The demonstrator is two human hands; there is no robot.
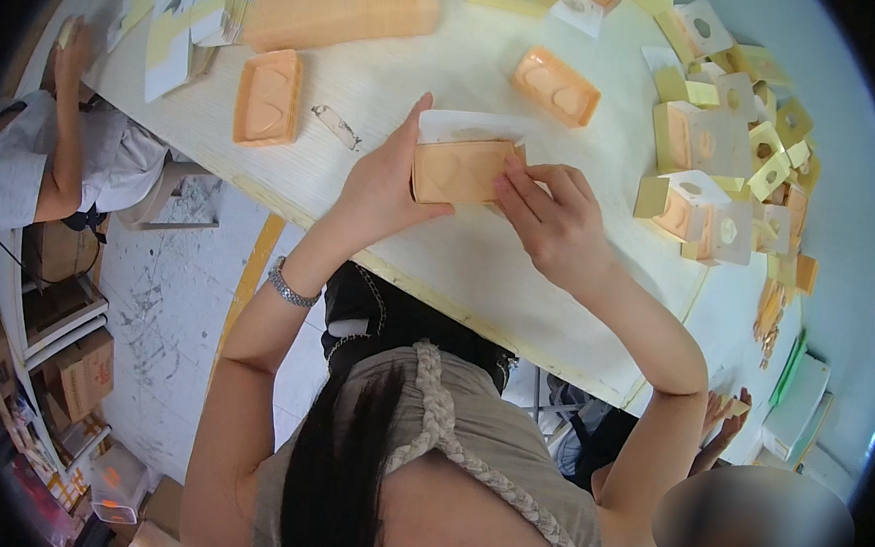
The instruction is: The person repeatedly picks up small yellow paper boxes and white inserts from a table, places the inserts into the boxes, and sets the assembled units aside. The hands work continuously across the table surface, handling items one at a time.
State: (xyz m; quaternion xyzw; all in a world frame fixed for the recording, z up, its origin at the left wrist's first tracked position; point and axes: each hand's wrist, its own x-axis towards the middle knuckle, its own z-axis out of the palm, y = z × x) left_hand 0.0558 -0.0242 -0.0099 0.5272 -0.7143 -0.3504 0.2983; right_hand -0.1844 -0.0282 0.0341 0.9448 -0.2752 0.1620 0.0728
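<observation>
My left hand (389,170) is closed around the left end of a small open carton (467,122), white inside, above the near part of the table. A shallow peach plastic tray (459,175) sits in the carton's opening. My right hand (559,219) has its fingertips pressed on the tray's right end; its thumb is partly hidden. Two similar loose trays lie on the table, one tray (268,98) to the left and another tray (557,85) farther off to the right.
A long stack of peach trays (344,7) and flat folded cartons (182,32) lie at the far left. Many yellow and white cartons (706,140) are piled on the right. A person (49,149) sits at the left; another person's hands (724,416) show at lower right.
</observation>
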